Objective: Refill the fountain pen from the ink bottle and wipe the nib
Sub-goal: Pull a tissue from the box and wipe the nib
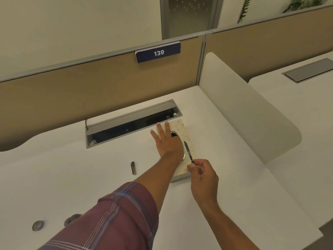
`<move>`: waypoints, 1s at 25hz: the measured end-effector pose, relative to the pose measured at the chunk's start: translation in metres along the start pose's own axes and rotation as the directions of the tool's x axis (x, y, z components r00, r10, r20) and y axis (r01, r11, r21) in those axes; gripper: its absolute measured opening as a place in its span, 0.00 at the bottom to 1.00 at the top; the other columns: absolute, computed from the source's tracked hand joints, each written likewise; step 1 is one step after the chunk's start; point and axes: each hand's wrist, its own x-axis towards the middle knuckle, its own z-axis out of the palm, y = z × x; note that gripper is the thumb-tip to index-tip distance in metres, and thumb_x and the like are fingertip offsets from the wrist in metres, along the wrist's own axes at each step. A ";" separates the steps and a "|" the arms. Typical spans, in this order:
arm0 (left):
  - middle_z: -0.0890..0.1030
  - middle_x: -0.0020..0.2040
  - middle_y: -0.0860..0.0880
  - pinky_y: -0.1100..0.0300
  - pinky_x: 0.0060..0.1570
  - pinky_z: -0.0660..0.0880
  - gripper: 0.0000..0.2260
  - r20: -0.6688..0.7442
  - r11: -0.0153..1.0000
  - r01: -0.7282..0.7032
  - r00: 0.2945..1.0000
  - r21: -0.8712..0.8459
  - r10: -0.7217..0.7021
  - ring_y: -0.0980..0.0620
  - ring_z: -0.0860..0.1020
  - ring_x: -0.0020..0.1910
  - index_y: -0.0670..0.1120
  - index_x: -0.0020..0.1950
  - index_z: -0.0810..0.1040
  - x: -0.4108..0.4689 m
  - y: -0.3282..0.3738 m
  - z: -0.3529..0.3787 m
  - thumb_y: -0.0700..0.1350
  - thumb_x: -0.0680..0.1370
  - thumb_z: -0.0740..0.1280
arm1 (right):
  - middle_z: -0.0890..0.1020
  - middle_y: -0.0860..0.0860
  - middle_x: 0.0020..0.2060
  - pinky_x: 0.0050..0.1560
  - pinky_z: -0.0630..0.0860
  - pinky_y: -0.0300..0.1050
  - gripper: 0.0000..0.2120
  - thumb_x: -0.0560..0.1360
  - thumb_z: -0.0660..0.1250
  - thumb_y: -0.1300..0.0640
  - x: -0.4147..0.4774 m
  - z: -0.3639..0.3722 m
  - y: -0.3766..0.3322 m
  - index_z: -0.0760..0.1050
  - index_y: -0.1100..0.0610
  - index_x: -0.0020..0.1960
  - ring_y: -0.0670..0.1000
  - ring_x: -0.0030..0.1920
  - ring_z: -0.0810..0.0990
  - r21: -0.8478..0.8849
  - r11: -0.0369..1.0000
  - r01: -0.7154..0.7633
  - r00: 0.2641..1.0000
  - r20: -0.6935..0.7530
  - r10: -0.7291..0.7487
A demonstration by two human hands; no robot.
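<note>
Pen point(188, 152) is lying slanted over a tissue box point(182, 129) near the desk's point(234, 159) back edge, its rear end pinched by the right hand point(202, 175). Left hand point(164, 141), splayed flat, is pressing the box; it should be steadying it while drawing a tissue. Cap point(133, 168) is lying apart.

white "139" on blue plate point(158, 52) atop desk partition point(90, 91)

pen cap point(133, 168) left of tissue box point(183, 134), cable tray point(129, 121) behind
</note>
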 end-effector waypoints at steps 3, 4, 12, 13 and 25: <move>0.38 0.89 0.42 0.24 0.78 0.35 0.08 -0.012 1.000 0.018 1.000 -0.016 -0.018 0.28 0.34 0.86 0.51 0.47 0.76 -0.001 0.000 0.001 0.51 0.81 0.73 | 0.86 0.50 0.45 0.40 0.76 0.24 0.04 0.81 0.70 0.59 0.001 0.001 0.000 0.80 0.56 0.55 0.45 0.46 0.84 0.001 1.000 0.005 1.000 -0.008 -0.005; 0.38 0.89 0.42 0.24 0.78 0.35 0.08 -0.008 1.000 0.022 1.000 -0.017 -0.022 0.29 0.34 0.86 0.51 0.47 0.76 -0.001 0.001 0.000 0.51 0.81 0.73 | 0.86 0.50 0.45 0.40 0.75 0.24 0.04 0.81 0.70 0.59 0.002 0.001 0.000 0.80 0.56 0.55 0.46 0.46 0.84 0.000 1.000 0.005 1.000 -0.008 -0.005; 0.36 0.89 0.41 0.24 0.80 0.38 0.07 0.014 0.999 0.034 0.999 0.013 -0.034 0.28 0.36 0.86 0.50 0.56 0.82 0.005 0.006 -0.002 0.51 0.82 0.72 | 0.86 0.49 0.45 0.41 0.73 0.25 0.04 0.81 0.70 0.58 0.003 0.000 0.002 0.81 0.56 0.55 0.47 0.47 0.85 0.007 1.000 -0.012 1.000 -0.012 0.012; 0.37 0.89 0.41 0.25 0.80 0.38 0.06 0.006 0.999 0.033 0.999 -0.011 -0.033 0.29 0.37 0.86 0.50 0.55 0.81 0.005 0.005 -0.001 0.51 0.82 0.72 | 0.86 0.50 0.45 0.40 0.74 0.24 0.04 0.81 0.70 0.58 0.004 0.001 0.002 0.81 0.56 0.55 0.47 0.47 0.85 0.010 1.000 -0.012 1.000 -0.013 0.012; 0.69 0.85 0.46 0.41 0.86 0.57 0.03 -0.142 0.671 -0.037 0.985 -0.741 -0.102 0.41 0.56 0.88 0.43 0.51 0.88 0.005 -0.031 -0.005 0.39 0.79 0.75 | 0.87 0.51 0.42 0.40 0.73 0.22 0.02 0.80 0.69 0.61 0.005 -0.001 -0.003 0.80 0.57 0.51 0.46 0.44 0.85 0.025 1.000 0.014 1.000 -0.019 -0.014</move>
